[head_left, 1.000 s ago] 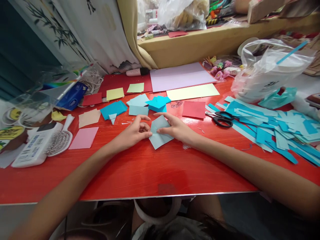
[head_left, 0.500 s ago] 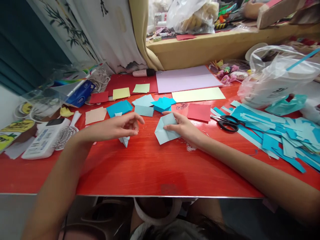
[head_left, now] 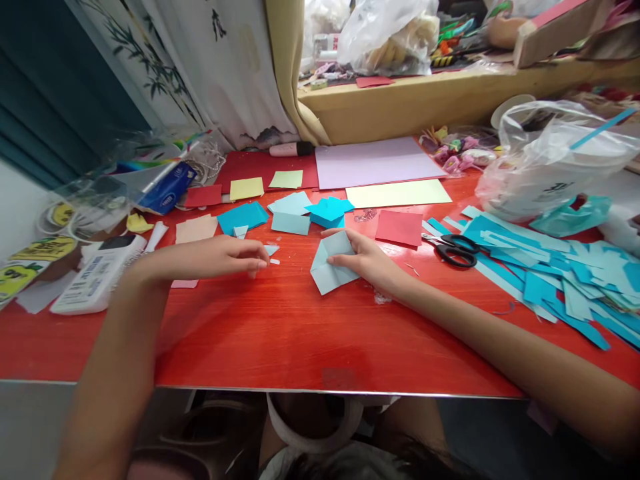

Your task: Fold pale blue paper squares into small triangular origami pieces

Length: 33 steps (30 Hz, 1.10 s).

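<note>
My right hand [head_left: 365, 260] grips a pale blue folded paper [head_left: 331, 268], thumb on top and fingers behind it. Creases and a pointed corner show on the sheet. My left hand [head_left: 240, 258] hovers low over the red table, palm down, fingers loosely bent and holding nothing that I can see. A small pale blue scrap [head_left: 271, 250] and a tiny white bit [head_left: 275, 262] lie at its fingertips. Beyond that hand, another small pale scrap [head_left: 241, 232] rests against a blue square [head_left: 243, 217]. What lies under the left palm is hidden.
Pale blue squares [head_left: 290, 223] and a folded blue piece [head_left: 331, 211] lie beyond my hands. Black scissors [head_left: 456, 250] sit beside a heap of blue paper strips [head_left: 565, 267] on the right. A white bottle [head_left: 97, 277] lies left. A plastic bag [head_left: 555, 160] stands back right.
My left hand has lowered slightly and moved left, its fingers closer together. The pale pointed paper seen below it is no longer visible, and small scraps now show at its fingertips. The right hand keeps its grip.
</note>
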Motion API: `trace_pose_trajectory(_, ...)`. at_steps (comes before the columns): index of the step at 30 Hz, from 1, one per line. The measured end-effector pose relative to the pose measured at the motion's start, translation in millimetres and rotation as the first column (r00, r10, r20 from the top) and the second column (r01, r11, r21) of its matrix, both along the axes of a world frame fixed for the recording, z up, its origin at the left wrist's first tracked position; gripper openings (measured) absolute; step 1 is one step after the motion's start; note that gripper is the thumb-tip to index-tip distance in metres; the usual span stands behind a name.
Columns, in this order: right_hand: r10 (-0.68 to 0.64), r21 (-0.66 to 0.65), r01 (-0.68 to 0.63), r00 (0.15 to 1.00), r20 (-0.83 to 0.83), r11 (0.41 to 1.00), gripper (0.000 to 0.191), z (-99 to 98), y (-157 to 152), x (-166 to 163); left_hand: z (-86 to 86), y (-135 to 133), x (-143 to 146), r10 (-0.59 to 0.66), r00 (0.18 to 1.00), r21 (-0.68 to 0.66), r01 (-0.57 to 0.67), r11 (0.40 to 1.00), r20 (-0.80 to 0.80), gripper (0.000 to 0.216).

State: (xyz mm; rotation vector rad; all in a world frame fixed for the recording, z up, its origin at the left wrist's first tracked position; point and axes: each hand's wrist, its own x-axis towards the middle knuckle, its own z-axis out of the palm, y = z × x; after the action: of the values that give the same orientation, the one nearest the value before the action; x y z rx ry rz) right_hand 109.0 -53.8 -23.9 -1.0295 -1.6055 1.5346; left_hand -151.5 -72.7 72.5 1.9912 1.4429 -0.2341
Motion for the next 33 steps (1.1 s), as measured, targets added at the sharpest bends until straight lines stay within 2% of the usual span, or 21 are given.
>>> trace_pose_trajectory(3, 0.004, 0.016, -0.004, 1.0, 0.016, 1.0, 0.038, -0.1, -0.2, -0.4, -2.3, 3.9, 3.0, 0.099, 0.995, 0.224, -0.092, 0.97, -0.023, 0.029)
trace_pose_trajectory(6, 0.008, 0.029, -0.009, 1.0, 0.025, 1.0, 0.034, -1.2, 0.3, -0.5, -9.8, 7.7, 8.7, 0.219, 0.976, 0.385, -0.201, 0.901, -0.002, 0.028)
trace_pose_trajectory(9, 0.017, 0.044, -0.018, 1.0, 0.024, 0.999, 0.033, -2.5, 0.7, -0.3, -23.1, 7.9, 22.4, 0.281, 0.95, 0.49, -0.311, 0.814, 0.136, 0.027)
trace_pose_trajectory(11, 0.014, 0.056, -0.016, 0.999, 0.029, 0.998, 0.034, -2.9, 0.4, -0.4, -34.8, 4.7, 36.0, 0.238, 0.93, 0.505, -0.354, 0.787, 0.28, 0.027)
trace_pose_trajectory(14, 0.012, 0.085, -0.014, 1.0, 0.026, 0.996, 0.032, -2.9, -1.3, -1.0, -53.8, -3.5, 57.6, 0.152, 0.891, 0.43, -0.349, 0.833, 0.427, 0.028)
trace_pose_trajectory(17, 0.016, 0.129, -0.019, 1.0, 0.026, 0.991, 0.029, -2.5, -4.0, -1.9, -70.3, -11.1, 71.9, 0.154, 0.813, 0.303, -0.375, 0.876, 0.561, 0.03)
trace_pose_trajectory(20, 0.015, 0.192, -0.028, 0.997, 0.071, 0.981, 0.027, -1.9, -6.1, -2.5, -80.4, -14.1, 76.4, 0.18, 0.73, 0.212, -0.411, 0.887, 0.66, 0.025)
trace_pose_trajectory(25, 0.05, 0.182, -0.07, 0.992, 0.115, 0.981, 0.022, -2.4, -6.3, -2.8, -82.7, -13.0, 75.8, 0.235, 0.637, 0.094, -0.438, 0.894, 0.734, 0.022)
trace_pose_trajectory(33, 0.044, 0.163, -0.058, 0.995, 0.088, 0.985, 0.017, 0.7, -8.6, -2.9, -79.3, -12.6, 76.9, 0.324, 0.518, -0.077, -0.441, 0.894, 0.792, 0.019)
